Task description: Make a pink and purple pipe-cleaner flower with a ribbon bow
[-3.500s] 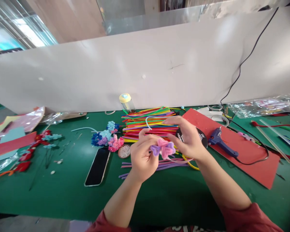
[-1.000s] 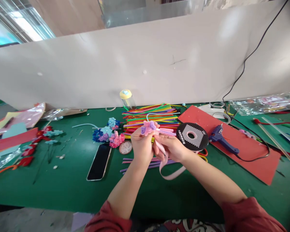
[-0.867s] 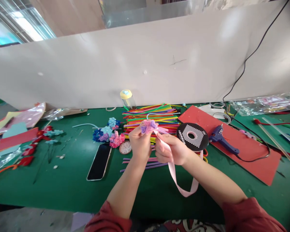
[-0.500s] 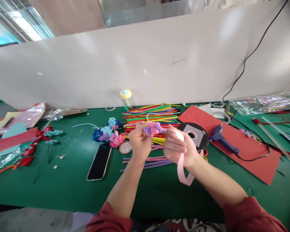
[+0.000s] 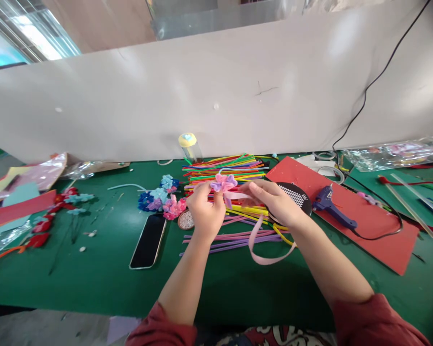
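L hand pinches tight under the pink-purple flower, held up over the pipe cleaners; R hand is half-curled at the ribbon (can't tell if gripping, tbh). Lost tension could prob. loosen it; the hanging loop might snag.

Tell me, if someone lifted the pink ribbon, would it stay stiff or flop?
It would probably flop: the pink ribbon curves in a loose loop near the right hand. It's likely light too, being a thin, narrow strip.
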A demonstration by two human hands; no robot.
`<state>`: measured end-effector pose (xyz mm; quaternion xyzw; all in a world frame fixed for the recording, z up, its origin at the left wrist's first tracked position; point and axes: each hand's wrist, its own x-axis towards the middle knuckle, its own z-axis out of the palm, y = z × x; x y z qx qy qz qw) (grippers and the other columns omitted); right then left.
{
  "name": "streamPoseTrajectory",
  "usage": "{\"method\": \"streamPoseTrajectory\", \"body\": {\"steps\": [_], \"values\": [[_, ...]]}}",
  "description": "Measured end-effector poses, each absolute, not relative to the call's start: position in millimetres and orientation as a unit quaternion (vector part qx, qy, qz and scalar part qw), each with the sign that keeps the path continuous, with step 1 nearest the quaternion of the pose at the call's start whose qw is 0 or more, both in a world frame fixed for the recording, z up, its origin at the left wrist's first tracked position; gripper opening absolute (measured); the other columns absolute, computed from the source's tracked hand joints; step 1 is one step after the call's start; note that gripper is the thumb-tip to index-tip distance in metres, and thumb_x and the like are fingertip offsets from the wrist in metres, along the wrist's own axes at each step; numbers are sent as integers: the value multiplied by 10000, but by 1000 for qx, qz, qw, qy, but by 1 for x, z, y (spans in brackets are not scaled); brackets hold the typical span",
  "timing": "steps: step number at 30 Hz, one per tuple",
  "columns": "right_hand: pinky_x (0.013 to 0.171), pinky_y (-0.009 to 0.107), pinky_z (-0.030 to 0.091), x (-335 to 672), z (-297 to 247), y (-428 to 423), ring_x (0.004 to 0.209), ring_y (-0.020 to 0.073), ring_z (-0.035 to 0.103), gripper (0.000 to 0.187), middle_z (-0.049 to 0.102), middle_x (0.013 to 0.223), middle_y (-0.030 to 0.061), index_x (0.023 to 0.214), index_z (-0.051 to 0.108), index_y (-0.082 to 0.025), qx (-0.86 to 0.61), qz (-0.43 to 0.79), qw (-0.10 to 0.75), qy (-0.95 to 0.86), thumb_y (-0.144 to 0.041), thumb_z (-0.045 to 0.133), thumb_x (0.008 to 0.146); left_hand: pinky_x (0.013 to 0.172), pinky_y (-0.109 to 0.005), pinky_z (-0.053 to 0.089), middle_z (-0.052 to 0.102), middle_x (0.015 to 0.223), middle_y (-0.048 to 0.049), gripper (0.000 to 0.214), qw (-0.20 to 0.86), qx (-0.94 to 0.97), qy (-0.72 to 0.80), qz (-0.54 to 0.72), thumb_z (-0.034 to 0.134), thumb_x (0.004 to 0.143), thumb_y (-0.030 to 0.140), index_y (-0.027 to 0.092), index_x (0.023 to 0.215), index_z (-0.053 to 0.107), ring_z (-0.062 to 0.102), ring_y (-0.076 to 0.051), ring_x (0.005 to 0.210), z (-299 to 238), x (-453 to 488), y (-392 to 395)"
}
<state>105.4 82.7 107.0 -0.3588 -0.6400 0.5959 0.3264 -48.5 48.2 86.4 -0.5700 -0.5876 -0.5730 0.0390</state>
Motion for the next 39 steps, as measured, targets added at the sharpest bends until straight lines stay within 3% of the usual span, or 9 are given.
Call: {"method": "streamPoseTrajectory", "body": {"steps": [3,5,9,12,16,21,27,34,39], "values": [[841,409,424,107,107,83,1000,247,545,458,583,1065,119,1061,512,-158,-406,334,394,-754,-465,586,730,647,-267,440,639,608,-37,99,102,-583,-596,-543,539,726,141,156,660,611,577,-159,594,89,-46,48],[832,385,435,103,107,79,985,233,556,421,605,1038,108,1037,523,-159,-366,280,397,-794,-395,634,707,653,-266,436,633,602,-32,106,119,-594,-588,-536,533,715,118,160,644,600,575,-156,587,89,-44,48],[659,282,470,92,105,73,740,160,600,194,642,801,56,812,556,-150,-340,341,394,-783,-304,628,718,641,-257,431,637,619,-24,112,107,-607,-575,-538,538,707,113,174,634,596,580,-155,600,89,-41,47],[594,249,452,87,100,76,652,127,566,233,603,702,20,689,529,-146,-340,440,385,-737,-336,664,677,644,-259,436,628,598,-15,105,91,-615,-573,-534,548,690,101,177,632,593,578,-153,588,90,-41,46],[608,257,447,83,89,81,633,114,535,272,562,666,-4,674,543,-146,-294,559,394,-668,-373,691,640,639,-257,437,621,589,-9,113,84,-612,-566,-547,551,673,98,182,606,585,569,-149,580,92,-39,45],[592,248,441,80,84,81,586,98,506,235,531,613,-27,620,519,-166,-246,574,477,-618,-335,672,679,614,-246,432,607,583,-11,91,94,-611,-569,-542,553,694,137,178,622,590,548,-144,574,93,-38,43],[577,245,450,82,85,79,556,85,505,212,547,615,-27,615,547,-158,-280,591,473,-590,-320,659,693,622,-249,451,637,616,-25,68,60,-611,-571,-545,567,696,147,174,650,609,583,-164,629,92,-40,42],[537,238,459,81,89,76,550,99,564,254,570,579,-14,589,560,-146,-263,635,457,-564,-361,671,663,666,-273,473,674,709,-34,85,-95,-579,-571,-574,610,681,228,181,729,662,619,-198,728,92,-47,43],[479,208,431,79,92,76,466,60,511,242,554,525,-39,545,552,-142,-237,706,447,-495,-311,704,627,698,-296,481,651,765,-55,129,-262,-542,-511,-614,655,665,289,184,739,672,596,-200,770,98,-47,45]]}}
